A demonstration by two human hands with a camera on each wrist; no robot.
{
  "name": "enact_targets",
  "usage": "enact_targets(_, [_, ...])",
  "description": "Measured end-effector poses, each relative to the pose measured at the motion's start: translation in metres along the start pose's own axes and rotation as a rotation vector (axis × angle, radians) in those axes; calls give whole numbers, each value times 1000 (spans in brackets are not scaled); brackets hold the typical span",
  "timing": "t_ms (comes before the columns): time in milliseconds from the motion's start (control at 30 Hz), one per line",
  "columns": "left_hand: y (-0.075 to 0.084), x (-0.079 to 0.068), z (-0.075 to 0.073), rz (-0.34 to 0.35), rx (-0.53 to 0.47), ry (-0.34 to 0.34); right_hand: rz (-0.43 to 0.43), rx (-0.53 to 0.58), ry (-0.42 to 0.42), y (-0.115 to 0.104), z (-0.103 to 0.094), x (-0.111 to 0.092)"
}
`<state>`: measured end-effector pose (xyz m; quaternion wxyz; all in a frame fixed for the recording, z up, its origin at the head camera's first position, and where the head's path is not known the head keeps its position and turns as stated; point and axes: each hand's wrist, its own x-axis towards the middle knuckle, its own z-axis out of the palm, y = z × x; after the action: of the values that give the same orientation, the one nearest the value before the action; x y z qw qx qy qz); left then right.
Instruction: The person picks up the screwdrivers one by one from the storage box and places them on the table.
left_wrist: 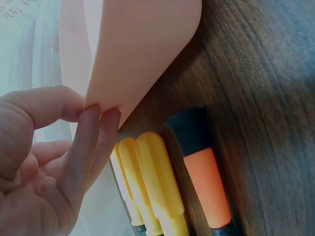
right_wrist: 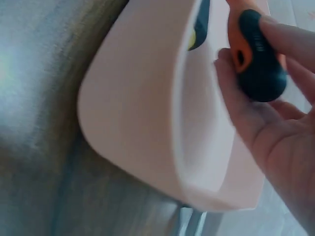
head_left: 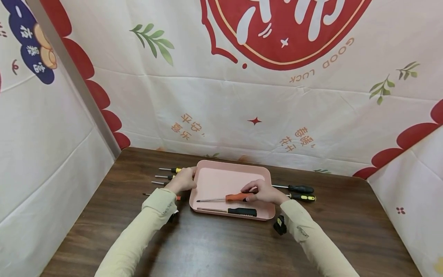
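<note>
A pink tray [head_left: 214,175] sits on the table, and my left hand [head_left: 184,180] pinches its left wall between thumb and fingers, as the left wrist view also shows. My right hand [head_left: 264,191] holds an orange-and-black screwdriver [head_left: 235,197] by the handle, over the inside of the tray, its shaft pointing left. In the right wrist view the dark butt of this screwdriver's handle [right_wrist: 263,73] shows between thumb and fingers. Another screwdriver [head_left: 242,211], with a black handle, lies in the tray along the near wall.
Left of the tray lie several screwdrivers, with yellow handles [left_wrist: 157,172] and one orange-and-black handle [left_wrist: 206,187]. Two more, a black-handled screwdriver [head_left: 301,189] and a black-and-yellow screwdriver [head_left: 303,197], lie to the right. Behind the wooden table [head_left: 221,250] hangs a printed cloth [head_left: 221,104].
</note>
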<state>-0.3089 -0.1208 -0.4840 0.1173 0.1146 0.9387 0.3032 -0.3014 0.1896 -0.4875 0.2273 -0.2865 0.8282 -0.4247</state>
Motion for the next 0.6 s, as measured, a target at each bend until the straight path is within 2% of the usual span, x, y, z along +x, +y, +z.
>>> enact_targets(133, [1,-1,0,-7,10,-5,0,135,99,6,0,-4])
enact_targets(267, [1,0,0,-7,14,-5,6,177,203,9,0,-8])
enact_targets(467, [2,0,0,-9,8,-6,-33,253,266,15,1,-14])
enact_targets(600, [1,0,1,-11,5,-6,-26,285,304,18,1,-20])
